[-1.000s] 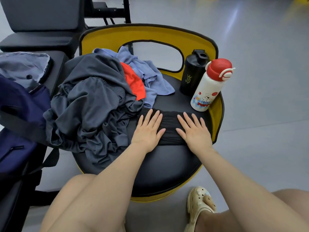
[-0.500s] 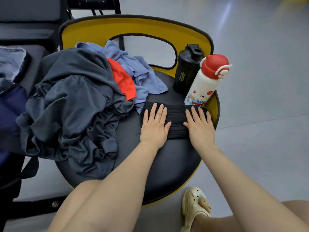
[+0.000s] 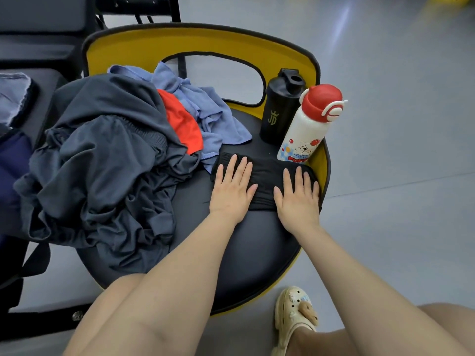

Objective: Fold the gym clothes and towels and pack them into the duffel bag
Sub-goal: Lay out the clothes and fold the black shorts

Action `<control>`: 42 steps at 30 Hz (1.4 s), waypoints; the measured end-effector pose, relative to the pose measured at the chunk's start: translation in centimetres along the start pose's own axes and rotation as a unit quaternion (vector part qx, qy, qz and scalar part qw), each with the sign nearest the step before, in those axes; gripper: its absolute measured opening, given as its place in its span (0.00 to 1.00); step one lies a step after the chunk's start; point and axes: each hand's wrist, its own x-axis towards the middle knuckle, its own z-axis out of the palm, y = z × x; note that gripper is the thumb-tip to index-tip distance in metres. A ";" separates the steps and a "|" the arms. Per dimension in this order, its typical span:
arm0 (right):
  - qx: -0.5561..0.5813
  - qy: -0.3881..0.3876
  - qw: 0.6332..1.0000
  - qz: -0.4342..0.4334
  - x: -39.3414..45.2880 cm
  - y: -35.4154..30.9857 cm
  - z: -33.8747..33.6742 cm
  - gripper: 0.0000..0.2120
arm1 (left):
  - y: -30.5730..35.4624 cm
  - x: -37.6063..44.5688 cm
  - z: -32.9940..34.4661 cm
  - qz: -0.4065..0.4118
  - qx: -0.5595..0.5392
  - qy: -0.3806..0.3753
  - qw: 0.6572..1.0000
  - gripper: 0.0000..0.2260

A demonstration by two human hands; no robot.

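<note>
Two hands lie flat, fingers straight, on a folded black garment (image 3: 264,183) at the right side of the chair seat (image 3: 231,253): left hand (image 3: 231,188) on its left half, right hand (image 3: 298,199) on its right half, neither gripping. Just behind the garment stand a black shaker bottle (image 3: 280,109) and a white bottle with red cap (image 3: 308,124), the white one touching its far edge. Left of it sits a heap of dark grey clothes (image 3: 102,170) with a red piece (image 3: 183,124) and blue cloth (image 3: 205,111); a navy bag (image 3: 12,176) shows at the left edge.
</note>
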 end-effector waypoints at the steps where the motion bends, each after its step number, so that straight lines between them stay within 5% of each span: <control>1: 0.000 -0.003 1.000 0.002 0.0 0.0 -0.1 0.28 | 0.0 0.0 -0.1 0.001 -0.005 -0.003 1.000 0.26; 9: -0.002 0.004 1.000 0.005 -0.3 -1.2 -2.3 0.29 | -2.6 -0.5 -3.2 0.054 -0.069 0.000 0.996 0.24; 19: 0.067 0.052 0.991 -0.105 -1.7 -7.0 -9.1 0.29 | -8.6 -5.1 -8.1 0.045 -0.016 0.042 0.998 0.24; 27: 0.127 0.031 0.962 -0.239 -2.1 -13.9 -14.0 0.32 | -17.6 -10.4 -10.9 -0.085 -0.024 0.025 0.996 0.28; 32: 0.181 -0.032 0.938 -0.293 -2.0 -18.8 -13.6 0.33 | -21.0 -12.3 -10.5 -0.198 -0.134 0.006 0.971 0.28; 36: 0.285 -0.110 0.917 -0.257 -1.6 -21.2 -11.8 0.32 | -21.3 -12.6 -10.8 -0.221 -0.187 0.052 0.956 0.12; 42: 0.406 -0.131 0.887 -0.178 -0.3 -22.1 -11.4 0.32 | -19.7 -12.6 -11.9 -0.107 -0.199 -0.001 0.974 0.11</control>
